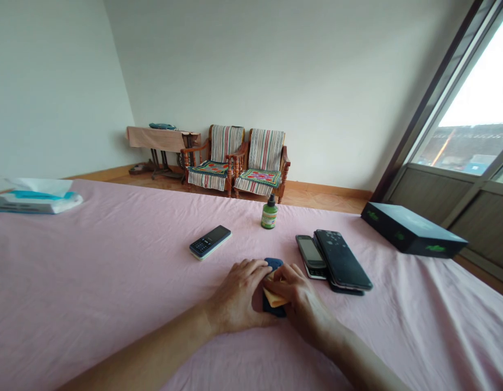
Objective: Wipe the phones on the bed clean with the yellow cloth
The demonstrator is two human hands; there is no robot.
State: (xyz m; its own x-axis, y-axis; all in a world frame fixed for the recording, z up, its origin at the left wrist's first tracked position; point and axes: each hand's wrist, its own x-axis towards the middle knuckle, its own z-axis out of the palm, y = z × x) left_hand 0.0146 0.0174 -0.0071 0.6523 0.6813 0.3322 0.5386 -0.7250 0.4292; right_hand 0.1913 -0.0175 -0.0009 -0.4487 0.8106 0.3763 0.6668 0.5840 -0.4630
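A dark blue object [275, 264], rounded at its ends, lies on the pink cloth near the front middle; the hands and a cloth partly cover it. My left hand [241, 296] curves around its left side, fingers at the far end and thumb at the near end. My right hand [294, 296] is closed on a folded yellow-orange cloth [275, 297] and presses it against the top of the blue object.
Left of centre lies a keypad phone [211, 242]. A green bottle [269, 213] stands beyond the hands. To the right are a slider phone [310, 255], a large dark phone [343, 260] and a black box [412, 231]. A wipes pack [37, 202] lies far left.
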